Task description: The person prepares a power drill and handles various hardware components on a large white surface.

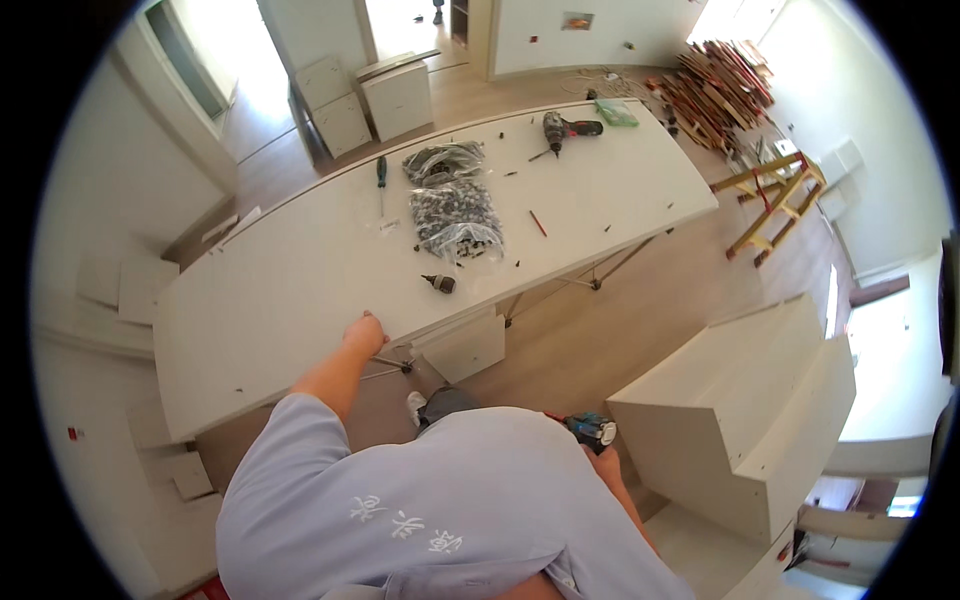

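Observation:
My left hand rests at the near edge of the long white board table, its fingers curled closed; whatever may be inside them is hidden. Low at my right side, my right hand grips a blue and black cordless drill, whose handle is mostly covered. A short dark drill chuck-like piece lies on the board beyond my left hand. Past it are clear plastic bags of small metal fittings and a screwdriver. A second cordless drill lies toward the far right end, beside a green packet.
A red pencil and scattered small pieces lie on the board. On my right stands a white cabinet carcass. Farther off are a yellow stepladder and a pile of wood strips. White panels lean beyond the table.

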The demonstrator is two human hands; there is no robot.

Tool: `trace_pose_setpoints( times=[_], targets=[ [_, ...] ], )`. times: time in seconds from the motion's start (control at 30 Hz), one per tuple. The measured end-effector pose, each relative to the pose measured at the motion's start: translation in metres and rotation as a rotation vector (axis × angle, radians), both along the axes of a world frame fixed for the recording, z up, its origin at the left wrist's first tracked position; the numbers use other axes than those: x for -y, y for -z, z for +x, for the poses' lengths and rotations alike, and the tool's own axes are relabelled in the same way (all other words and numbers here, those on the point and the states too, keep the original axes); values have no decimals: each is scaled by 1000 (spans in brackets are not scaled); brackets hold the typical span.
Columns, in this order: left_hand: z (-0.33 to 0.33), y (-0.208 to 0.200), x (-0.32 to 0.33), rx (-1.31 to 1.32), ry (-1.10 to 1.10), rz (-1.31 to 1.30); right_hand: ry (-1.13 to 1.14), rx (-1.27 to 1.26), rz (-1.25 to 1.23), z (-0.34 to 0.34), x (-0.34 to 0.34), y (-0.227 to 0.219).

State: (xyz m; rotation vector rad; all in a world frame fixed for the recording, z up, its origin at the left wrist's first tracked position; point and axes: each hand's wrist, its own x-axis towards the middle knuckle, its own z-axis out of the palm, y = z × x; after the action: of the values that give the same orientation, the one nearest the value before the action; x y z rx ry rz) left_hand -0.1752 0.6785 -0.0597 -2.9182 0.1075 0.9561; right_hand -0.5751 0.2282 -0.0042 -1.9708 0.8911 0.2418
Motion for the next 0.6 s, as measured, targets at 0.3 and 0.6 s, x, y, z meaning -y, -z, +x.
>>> trace_pose_setpoints(
  times=[0.3,0.6],
  targets=[
    [-16,-10,8,-10,76,29,-174,79,-201,5,16,56],
    [9,26,-18,-34,66,86,-160,185,-23,22,-1,47]
  ],
)
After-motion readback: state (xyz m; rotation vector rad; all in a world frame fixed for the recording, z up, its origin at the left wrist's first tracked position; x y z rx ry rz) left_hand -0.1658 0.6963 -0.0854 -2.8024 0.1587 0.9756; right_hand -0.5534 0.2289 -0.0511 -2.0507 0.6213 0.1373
